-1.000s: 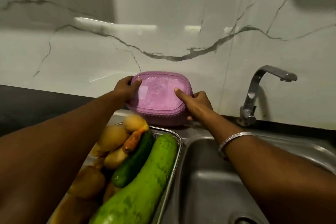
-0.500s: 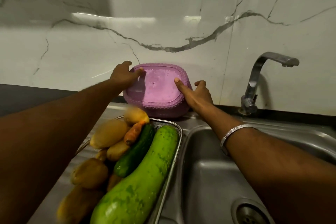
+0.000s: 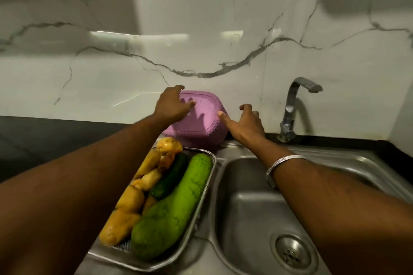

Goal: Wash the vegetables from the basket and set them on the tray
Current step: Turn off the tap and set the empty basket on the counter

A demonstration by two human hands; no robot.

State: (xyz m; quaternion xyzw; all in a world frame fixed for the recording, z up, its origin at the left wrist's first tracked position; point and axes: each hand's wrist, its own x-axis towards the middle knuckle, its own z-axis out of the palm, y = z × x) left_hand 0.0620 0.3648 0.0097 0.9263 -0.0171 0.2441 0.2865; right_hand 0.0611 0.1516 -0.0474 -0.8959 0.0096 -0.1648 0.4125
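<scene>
Steel tap (image 3: 290,105) stands behind the sink (image 3: 245,207).

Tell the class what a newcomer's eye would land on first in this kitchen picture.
First the big green gourd, lying in the metal tray left of the sink beside potatoes and a dark cucumber. Behind them, a pink basket sits upside down against the marble wall, the left hand on it and the right hand at its side.

We see both hands easing off the pink basket (image 3: 196,123). The left hand (image 3: 172,105), earlier gripping its nine o'clock rim, now lies loosely over the top with fingers spread. The right hand (image 3: 243,124) has slid off the three o'clock edge; only its thumb touches, fingers lifted clear.
</scene>
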